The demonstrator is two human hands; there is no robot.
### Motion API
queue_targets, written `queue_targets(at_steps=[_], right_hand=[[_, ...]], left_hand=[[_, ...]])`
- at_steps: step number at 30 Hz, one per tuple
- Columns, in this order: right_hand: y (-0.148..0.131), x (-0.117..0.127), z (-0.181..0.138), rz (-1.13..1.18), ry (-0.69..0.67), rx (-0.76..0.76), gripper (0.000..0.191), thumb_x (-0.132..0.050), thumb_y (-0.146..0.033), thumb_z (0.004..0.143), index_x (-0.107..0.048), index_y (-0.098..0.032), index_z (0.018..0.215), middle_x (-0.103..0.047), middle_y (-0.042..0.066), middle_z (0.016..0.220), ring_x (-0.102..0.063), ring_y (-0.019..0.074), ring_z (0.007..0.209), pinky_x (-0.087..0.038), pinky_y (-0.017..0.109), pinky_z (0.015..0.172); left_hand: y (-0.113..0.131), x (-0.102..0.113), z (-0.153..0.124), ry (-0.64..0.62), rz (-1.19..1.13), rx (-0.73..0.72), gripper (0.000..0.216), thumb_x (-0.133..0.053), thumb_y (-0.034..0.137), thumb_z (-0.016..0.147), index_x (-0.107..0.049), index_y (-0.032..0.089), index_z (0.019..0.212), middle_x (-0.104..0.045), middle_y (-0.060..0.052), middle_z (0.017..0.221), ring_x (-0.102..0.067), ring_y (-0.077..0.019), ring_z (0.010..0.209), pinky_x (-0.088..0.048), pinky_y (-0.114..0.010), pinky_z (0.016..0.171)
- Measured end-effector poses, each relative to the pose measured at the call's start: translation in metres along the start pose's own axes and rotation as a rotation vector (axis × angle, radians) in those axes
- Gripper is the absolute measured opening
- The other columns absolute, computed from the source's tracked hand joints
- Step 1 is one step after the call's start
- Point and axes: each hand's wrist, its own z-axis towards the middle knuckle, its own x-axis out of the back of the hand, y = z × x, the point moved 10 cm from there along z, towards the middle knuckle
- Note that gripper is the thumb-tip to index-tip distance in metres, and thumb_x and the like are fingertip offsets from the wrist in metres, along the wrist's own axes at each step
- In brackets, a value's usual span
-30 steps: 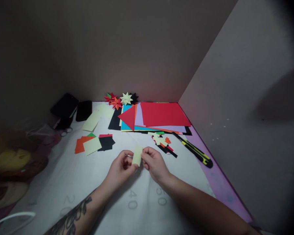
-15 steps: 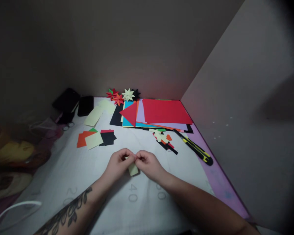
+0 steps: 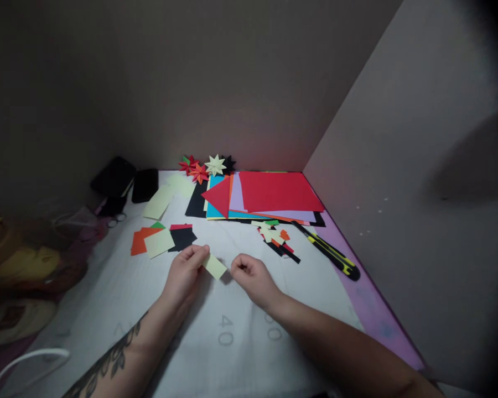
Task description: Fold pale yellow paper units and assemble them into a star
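Note:
Between the thumb and fingers of my left hand (image 3: 186, 272) is a small pale yellow piece of paper (image 3: 214, 266), its free end pointing right. My right hand (image 3: 253, 278) hovers just to the right of that end, apart from it. Its fingers are curled in to the thumb, and no paper shows in them. Beyond my left hand lie small paper squares: a pale yellow one (image 3: 159, 243), an orange one (image 3: 139, 242) and a black one (image 3: 183, 239). Past my right hand is a heap of paper scraps (image 3: 273, 235).
A black and yellow utility knife (image 3: 332, 254) lies on the right. Behind are stacked coloured sheets, red (image 3: 280, 191) on top, and folded paper stars (image 3: 216, 165) by the wall. Scissors (image 3: 117, 220) and a black phone-like object (image 3: 145, 185) are at the left.
My hands were together at the paper piece; now they are apart. My left hand has moved left with the paper, which is turned more sideways. My right hand has let go of it.

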Motion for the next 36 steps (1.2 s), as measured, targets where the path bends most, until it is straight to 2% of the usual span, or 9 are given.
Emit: queue_targets(at_steps=[3,5,7,11,19,25,32,36], right_hand=[[-0.022,0.009,-0.005,-0.126,0.074,0.181,0.011,-0.053,-0.015,0.075,-0.051,-0.020,0.066,-0.050,-0.002,0.067,-0.046,0.0116,0.060,-0.036,0.023,0.055],[-0.033,0.010,-0.010,-0.211,0.099,0.288,0.008,-0.057,-0.014,0.074,-0.055,-0.021,0.074,-0.054,0.000,0.077,-0.048,0.0125,0.064,-0.038,0.025,0.058],[-0.034,0.007,-0.013,-0.262,0.091,0.328,0.017,-0.059,-0.013,0.074,-0.057,-0.023,0.087,-0.055,0.000,0.081,-0.048,0.0126,0.064,-0.039,0.025,0.057],[-0.029,0.001,-0.015,-0.298,0.063,0.335,0.028,-0.061,-0.012,0.073,-0.057,-0.025,0.098,-0.057,-0.001,0.083,-0.049,0.0127,0.063,-0.039,0.025,0.056],[-0.037,0.001,-0.017,-0.320,0.063,0.401,0.023,-0.055,-0.012,0.080,-0.059,-0.025,0.098,-0.059,0.001,0.085,-0.052,0.0136,0.064,-0.042,0.027,0.058],[-0.036,-0.002,-0.018,-0.278,0.039,0.427,0.037,-0.055,-0.007,0.074,-0.056,-0.026,0.105,-0.059,0.003,0.094,-0.053,0.0136,0.066,-0.043,0.026,0.058],[-0.039,-0.003,-0.019,-0.279,0.045,0.439,0.034,-0.053,-0.005,0.074,-0.059,-0.024,0.101,-0.061,0.002,0.091,-0.056,0.0156,0.072,-0.044,0.028,0.063],[-0.039,0.008,-0.016,-0.232,0.097,0.404,0.017,-0.052,-0.013,0.083,-0.064,-0.023,0.090,-0.064,0.003,0.086,-0.060,0.0179,0.078,-0.045,0.029,0.069]], left_hand=[[0.000,0.000,0.000,0.001,-0.043,0.008,0.034,-0.079,0.033,0.063,-0.051,0.015,0.054,-0.048,0.006,0.050,-0.040,-0.0066,0.048,-0.029,-0.021,0.048],[-0.002,0.000,-0.001,-0.010,-0.055,0.030,0.035,-0.079,0.034,0.063,-0.051,0.015,0.054,-0.047,0.006,0.050,-0.040,-0.0068,0.048,-0.029,-0.021,0.047],[-0.005,-0.002,-0.002,-0.027,-0.056,0.056,0.036,-0.079,0.035,0.063,-0.050,0.015,0.054,-0.046,0.006,0.050,-0.039,-0.0069,0.047,-0.028,-0.022,0.047],[-0.009,-0.003,-0.005,-0.044,-0.041,0.077,0.037,-0.079,0.038,0.064,-0.051,0.015,0.055,-0.046,0.006,0.050,-0.039,-0.0069,0.047,-0.026,-0.022,0.047],[-0.013,-0.011,-0.007,-0.101,-0.025,0.097,0.035,-0.077,0.039,0.067,-0.053,0.015,0.058,-0.049,0.004,0.053,-0.041,-0.0076,0.050,-0.028,-0.021,0.048],[-0.015,-0.011,-0.005,-0.092,-0.067,0.110,0.035,-0.078,0.038,0.066,-0.053,0.014,0.059,-0.047,0.005,0.053,-0.038,-0.0065,0.048,-0.025,-0.021,0.046],[-0.018,-0.016,-0.011,-0.141,-0.024,0.098,0.034,-0.075,0.037,0.071,-0.054,0.014,0.059,-0.048,0.005,0.054,-0.040,-0.0073,0.051,-0.030,-0.021,0.049],[-0.016,-0.020,-0.014,-0.194,0.041,0.082,0.027,-0.071,0.041,0.076,-0.064,0.015,0.079,-0.062,-0.001,0.073,-0.054,-0.0108,0.065,-0.039,-0.021,0.060]])
